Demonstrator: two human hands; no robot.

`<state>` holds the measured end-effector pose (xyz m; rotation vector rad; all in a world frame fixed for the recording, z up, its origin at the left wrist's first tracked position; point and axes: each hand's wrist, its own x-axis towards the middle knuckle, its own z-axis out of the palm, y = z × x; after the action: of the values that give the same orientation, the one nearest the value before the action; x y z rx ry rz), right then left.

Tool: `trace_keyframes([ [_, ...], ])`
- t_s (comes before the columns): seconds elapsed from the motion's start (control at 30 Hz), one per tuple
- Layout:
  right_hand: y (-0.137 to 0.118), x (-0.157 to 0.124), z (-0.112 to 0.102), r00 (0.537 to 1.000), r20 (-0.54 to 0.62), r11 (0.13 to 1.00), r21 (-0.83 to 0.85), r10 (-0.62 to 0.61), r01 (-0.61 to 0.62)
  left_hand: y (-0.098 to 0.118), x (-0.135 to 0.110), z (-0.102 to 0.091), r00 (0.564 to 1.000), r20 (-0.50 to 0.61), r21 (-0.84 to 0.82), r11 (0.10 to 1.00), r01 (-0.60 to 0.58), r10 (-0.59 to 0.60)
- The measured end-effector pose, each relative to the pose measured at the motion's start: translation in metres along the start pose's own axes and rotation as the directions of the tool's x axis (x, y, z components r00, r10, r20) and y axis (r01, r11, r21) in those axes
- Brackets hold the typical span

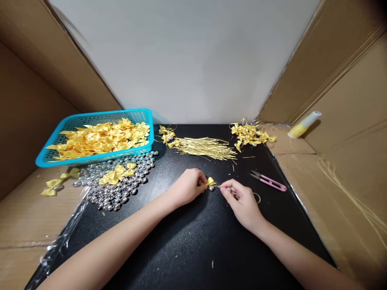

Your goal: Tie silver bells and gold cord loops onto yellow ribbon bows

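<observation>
Above the middle of the black table, my left hand (190, 184) pinches one side of a yellow ribbon bow (211, 181). A small silver bell or bead (211, 188) shows just under the bow. On the other side, my right hand (242, 200) is closed, thumb against forefinger, on a thin gold cord (218, 186) that runs from the bow. A loop of cord curls out behind that hand. Cut gold cords (205, 148) lie in a bundle beyond both hands. Pink thread snips (269, 180) rest to the right.
A blue basket (48, 164) of yellow bows stands at the left. Before it spread many silver beads (115, 197) with several bows on top. Finished-looking bows with cord (249, 135) pile at the back right. A white-and-yellow tube (304, 125) and loose cords (352, 197) are on the right cardboard.
</observation>
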<state>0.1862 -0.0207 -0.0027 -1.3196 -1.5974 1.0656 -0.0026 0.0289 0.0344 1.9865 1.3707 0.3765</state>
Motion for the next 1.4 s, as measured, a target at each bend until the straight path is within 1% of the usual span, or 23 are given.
trace_keyframes([
  [0.1, -0.001, -0.001, -0.001, 0.999, -0.030, 1.000, -0.014, -0.025, 0.024, 0.000, -0.003, 0.000, 0.999, -0.021, -0.006, 0.999, -0.047, 0.046],
  [0.2, -0.003, -0.002, -0.002, 0.996, -0.081, 0.998, 0.056, -0.025, 0.029, -0.001, -0.004, 0.001, 0.997, -0.036, -0.047, 0.997, -0.068, 0.066],
  [0.27, -0.005, -0.002, -0.004, 0.990, -0.142, 0.993, 0.113, -0.019, 0.036, -0.004, -0.004, 0.003, 0.996, -0.061, -0.082, 0.994, -0.067, 0.062],
  [0.37, -0.007, -0.001, -0.014, 0.965, -0.261, 0.982, 0.180, -0.011, 0.060, -0.011, -0.002, 0.003, 0.992, -0.114, -0.191, 0.979, -0.070, 0.049],
  [0.47, -0.012, 0.005, -0.035, 0.923, -0.385, 0.939, 0.311, -0.016, 0.146, -0.016, 0.000, -0.002, 0.992, -0.123, -0.302, 0.951, -0.068, 0.031],
  [0.57, -0.021, 0.014, -0.065, 0.867, -0.498, 0.826, 0.479, -0.023, 0.297, -0.018, 0.002, -0.008, 0.989, -0.118, -0.353, 0.927, -0.128, 0.092],
  [0.67, -0.029, 0.020, -0.095, 0.835, -0.550, 0.736, 0.556, -0.023, 0.387, -0.019, 0.003, -0.010, 0.977, -0.135, -0.347, 0.916, -0.201, 0.163],
  [0.73, -0.032, 0.021, -0.108, 0.822, -0.568, 0.711, 0.563, -0.037, 0.421, -0.019, 0.003, -0.009, 0.975, -0.149, -0.319, 0.925, -0.204, 0.163],
  [0.77, -0.033, 0.020, -0.111, 0.821, -0.569, 0.705, 0.561, -0.051, 0.433, -0.020, 0.003, -0.008, 0.978, -0.141, -0.319, 0.928, -0.192, 0.154],
  [0.83, -0.034, 0.016, -0.107, 0.839, -0.536, 0.708, 0.557, -0.093, 0.434, -0.022, 0.001, -0.007, 0.986, -0.089, -0.352, 0.922, -0.164, 0.141],
  [0.87, -0.033, 0.014, -0.101, 0.858, -0.499, 0.731, 0.538, -0.125, 0.420, -0.023, 0.001, -0.006, 0.988, -0.052, -0.375, 0.914, -0.156, 0.148],
  [0.9, -0.032, 0.011, -0.093, 0.884, -0.440, 0.776, 0.499, -0.157, 0.386, -0.023, 0.000, -0.006, 0.986, -0.019, -0.397, 0.904, -0.159, 0.165],
  [0.93, -0.031, 0.009, -0.082, 0.913, -0.363, 0.833, 0.433, -0.188, 0.343, -0.023, -0.002, -0.006, 0.982, 0.007, -0.414, 0.894, -0.171, 0.191],
  [1.0, -0.029, 0.004, -0.057, 0.964, -0.157, 0.941, 0.231, -0.214, 0.246, -0.023, -0.004, -0.004, 0.969, 0.020, -0.430, 0.877, -0.216, 0.248],
  [1.03, -0.028, 0.001, -0.045, 0.973, -0.057, 0.962, 0.149, -0.224, 0.230, -0.022, -0.006, -0.002, 0.963, 0.006, -0.427, 0.872, -0.240, 0.268],
  [1.07, -0.027, -0.002, -0.033, 0.973, 0.021, 0.969, 0.104, -0.228, 0.225, -0.021, -0.007, 0.001, 0.961, -0.018, -0.415, 0.872, -0.259, 0.277],
  [1.1, -0.025, -0.005, -0.022, 0.970, 0.071, 0.971, 0.087, -0.231, 0.224, -0.020, -0.008, 0.003, 0.960, -0.044, -0.396, 0.877, -0.272, 0.277],
  [1.13, -0.024, -0.008, -0.013, 0.968, 0.095, 0.971, 0.082, -0.232, 0.224, -0.018, -0.010, 0.007, 0.960, -0.069, -0.374, 0.885, -0.278, 0.272],
  [1.17, -0.022, -0.011, -0.006, 0.966, 0.099, 0.970, 0.082, -0.237, 0.230, -0.017, -0.011, 0.010, 0.961, -0.089, -0.359, 0.891, -0.278, 0.263],
  [1.23, -0.019, -0.016, 0.002, 0.953, 0.081, 0.955, 0.076, -0.293, 0.287, -0.015, -0.013, 0.016, 0.964, -0.115, -0.361, 0.894, -0.265, 0.240],
  [1.33, -0.016, -0.020, 0.006, 0.903, 0.073, 0.905, 0.056, -0.424, 0.421, -0.011, -0.016, 0.023, 0.971, -0.147, -0.429, 0.872, -0.236, 0.191],
  [1.4, -0.015, -0.021, 0.006, 0.885, 0.086, 0.889, 0.058, -0.457, 0.454, -0.009, -0.018, 0.025, 0.979, -0.151, -0.496, 0.846, -0.194, 0.136],
])
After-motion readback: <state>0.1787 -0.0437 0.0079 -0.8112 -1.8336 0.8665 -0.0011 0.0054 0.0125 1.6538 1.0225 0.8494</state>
